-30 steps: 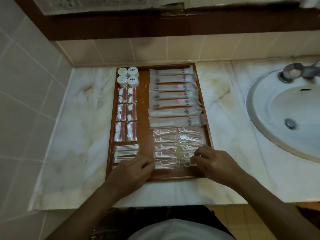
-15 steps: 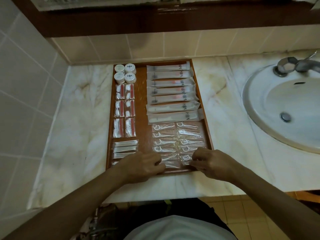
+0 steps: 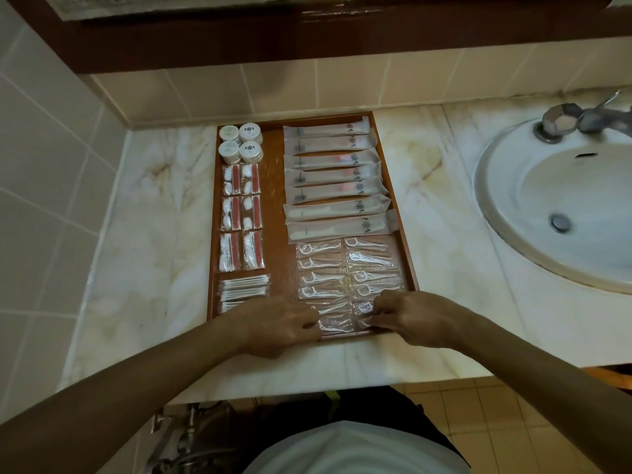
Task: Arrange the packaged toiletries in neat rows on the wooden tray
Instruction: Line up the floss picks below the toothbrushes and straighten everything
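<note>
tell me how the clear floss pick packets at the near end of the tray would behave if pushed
The floss pick packets look thin, glossy and flat, so they would probably slide easily on the tray and feel very light. Being close together, a pushed one would likely nudge or ride over its neighbour.

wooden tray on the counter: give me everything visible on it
The wooden tray is a reddish-brown rectangle with a low raised rim, lying flat on the marble counter, its long side running away from the person and its far end near the tiled wall. Packaged toiletries fill it in rows, leaving a bare strip down the middle. The left hand and right hand lie over its near edge, fingertips on the nearest floss pick packets.
</note>
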